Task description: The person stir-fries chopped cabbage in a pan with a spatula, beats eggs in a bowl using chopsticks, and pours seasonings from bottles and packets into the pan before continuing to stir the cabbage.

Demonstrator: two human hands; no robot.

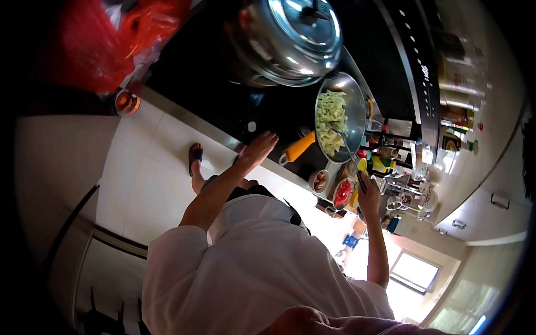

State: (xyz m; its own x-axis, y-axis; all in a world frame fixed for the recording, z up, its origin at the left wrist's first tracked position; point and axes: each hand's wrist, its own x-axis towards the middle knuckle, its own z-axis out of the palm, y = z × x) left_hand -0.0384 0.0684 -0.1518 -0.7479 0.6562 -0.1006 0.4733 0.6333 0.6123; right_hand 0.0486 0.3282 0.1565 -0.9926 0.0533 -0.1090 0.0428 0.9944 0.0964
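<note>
My right hand (368, 195) is closed around the dark handle of a spatula (348, 146). Its thin metal shaft reaches into a wok (357, 100), and its far end is partly hidden by food. Chopped pale green vegetables (331, 114) are heaped in the wok. An orange wok handle (298, 148) points toward my body. My left hand (261, 149) hovers near the edge of the black cooktop (223, 106), fingers stretched out and holding nothing. It is apart from the wok handle.
A large lidded steel pot (290, 50) stands beside the wok. Bowls with brown pieces (319, 181) and red chopped food (343, 192) sit to the right. Bottles (460, 144) and utensils (399, 201) line the counter. Red plastic bags (106, 44) lie at the upper left.
</note>
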